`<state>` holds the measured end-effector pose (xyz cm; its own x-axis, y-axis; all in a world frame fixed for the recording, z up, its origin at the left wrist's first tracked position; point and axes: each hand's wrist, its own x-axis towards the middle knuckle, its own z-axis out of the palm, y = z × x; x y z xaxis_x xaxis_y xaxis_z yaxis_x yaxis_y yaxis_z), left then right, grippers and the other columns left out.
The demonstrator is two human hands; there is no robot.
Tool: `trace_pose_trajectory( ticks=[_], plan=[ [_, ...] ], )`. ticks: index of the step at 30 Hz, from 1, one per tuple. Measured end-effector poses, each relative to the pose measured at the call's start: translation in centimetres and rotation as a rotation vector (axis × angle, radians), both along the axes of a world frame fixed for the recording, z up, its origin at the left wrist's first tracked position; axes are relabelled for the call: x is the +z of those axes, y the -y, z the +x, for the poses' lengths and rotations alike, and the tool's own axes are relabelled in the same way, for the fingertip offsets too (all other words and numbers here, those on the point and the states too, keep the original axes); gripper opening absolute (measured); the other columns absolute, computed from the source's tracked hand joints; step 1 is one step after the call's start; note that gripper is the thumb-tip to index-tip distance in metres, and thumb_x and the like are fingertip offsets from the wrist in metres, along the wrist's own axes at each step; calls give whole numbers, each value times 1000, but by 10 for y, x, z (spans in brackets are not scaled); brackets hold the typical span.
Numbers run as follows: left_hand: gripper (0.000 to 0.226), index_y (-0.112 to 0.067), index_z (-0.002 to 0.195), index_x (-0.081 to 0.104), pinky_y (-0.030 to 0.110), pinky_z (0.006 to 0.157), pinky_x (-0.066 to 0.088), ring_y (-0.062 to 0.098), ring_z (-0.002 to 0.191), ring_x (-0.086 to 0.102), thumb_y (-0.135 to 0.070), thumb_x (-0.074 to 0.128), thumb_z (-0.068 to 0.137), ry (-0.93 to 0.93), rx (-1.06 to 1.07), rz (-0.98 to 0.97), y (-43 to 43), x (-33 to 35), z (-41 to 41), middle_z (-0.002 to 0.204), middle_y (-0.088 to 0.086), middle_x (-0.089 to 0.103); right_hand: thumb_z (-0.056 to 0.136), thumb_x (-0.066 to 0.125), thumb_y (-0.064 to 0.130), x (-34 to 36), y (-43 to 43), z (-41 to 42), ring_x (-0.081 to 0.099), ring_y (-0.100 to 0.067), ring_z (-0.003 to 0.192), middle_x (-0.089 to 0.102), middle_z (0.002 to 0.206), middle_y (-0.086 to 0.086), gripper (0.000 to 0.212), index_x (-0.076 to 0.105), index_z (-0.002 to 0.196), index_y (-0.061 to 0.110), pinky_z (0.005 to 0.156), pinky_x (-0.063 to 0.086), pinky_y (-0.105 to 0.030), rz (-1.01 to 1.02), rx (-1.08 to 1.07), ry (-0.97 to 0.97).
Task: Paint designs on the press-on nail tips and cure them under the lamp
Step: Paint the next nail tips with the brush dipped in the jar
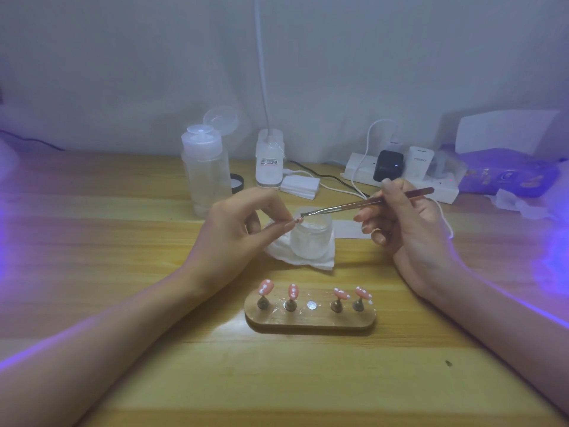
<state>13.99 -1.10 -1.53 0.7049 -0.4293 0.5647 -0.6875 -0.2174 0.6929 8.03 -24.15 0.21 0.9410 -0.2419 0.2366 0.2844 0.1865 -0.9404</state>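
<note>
My left hand (243, 223) pinches a small pink nail tip (298, 221) between thumb and fingers, above a frosted glass jar (311, 241). My right hand (397, 220) grips a thin brush (363, 205) with a reddish handle; its bristle end touches the held nail tip. In front of me a wooden holder (310, 317) carries several pink nail tips with white dots (266, 286) on small brass stands, with one bare magnet spot (312, 305) in the middle. The lamp (508, 140) stands at the far right and casts violet light.
A white tissue (295, 257) lies under the jar. Behind stand a clear pump bottle (204, 167), a smaller white bottle (270, 158), a stack of white pads (300, 186), and a power strip (400, 177) with plugs and white cables. Crumpled tissue (520, 204) lies at right.
</note>
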Motion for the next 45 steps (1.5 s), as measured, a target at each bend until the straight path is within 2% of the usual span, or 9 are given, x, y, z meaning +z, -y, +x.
trace_pose_trajectory(
  ticks=[7,11,13,17,22,28,33,40,45],
  plan=[
    [12,-24,79,66,15,54,37,12,49,43,-20,75,86,-10,1,-1,0,0,0,88,-10,66,99,55,29,-3,3,0,61,-11,54,71,68,-9,26,51,76,19,45,42,-17,-31,-46,-22],
    [16,-24,79,67,15,54,37,8,50,43,-14,76,87,-2,1,8,0,1,-1,87,-10,66,91,60,39,-2,1,-1,62,-13,55,72,69,-10,26,51,79,18,45,42,-17,-35,11,42],
    [17,-25,79,66,15,55,38,8,50,43,-14,76,87,5,2,8,-1,1,-1,87,-10,66,89,61,42,-2,-1,-2,64,-14,56,72,70,-11,27,51,78,18,46,43,-18,-76,16,53],
    [15,-22,79,66,15,53,38,13,50,43,-15,76,87,5,4,9,-1,1,-1,86,-11,65,100,54,30,-3,2,-1,64,-14,57,72,71,-11,25,51,79,18,47,44,-18,-82,-57,23],
    [14,-23,80,66,16,54,38,10,50,44,-16,76,87,15,6,13,-1,0,0,88,-11,65,88,61,43,-2,-1,-1,64,-15,57,73,72,-11,27,52,79,19,47,45,-19,-68,33,72],
    [10,-26,79,66,18,54,39,11,50,44,-25,73,86,10,7,13,-1,-1,0,88,-11,66,101,54,30,-4,4,-1,64,-14,57,73,72,-11,25,52,78,19,48,45,-18,-76,-35,34],
    [11,-25,78,65,16,54,37,13,51,44,-26,72,87,0,15,22,0,0,-2,87,-11,66,96,56,34,-3,0,-2,64,-16,58,73,72,-11,25,57,72,27,48,45,-19,-103,4,66],
    [16,-25,77,65,13,53,34,6,50,41,-20,75,89,-28,27,36,-1,2,-3,85,-11,67,99,53,31,-2,2,-1,63,-16,57,72,70,-10,25,55,75,24,47,44,-19,-82,-16,85],
    [18,-28,77,65,11,52,34,5,50,43,-19,75,89,-40,27,40,0,3,-4,86,-9,69,103,51,25,-6,2,-1,64,-16,58,72,69,-11,25,52,79,18,47,45,-19,-160,-50,67]
  ],
)
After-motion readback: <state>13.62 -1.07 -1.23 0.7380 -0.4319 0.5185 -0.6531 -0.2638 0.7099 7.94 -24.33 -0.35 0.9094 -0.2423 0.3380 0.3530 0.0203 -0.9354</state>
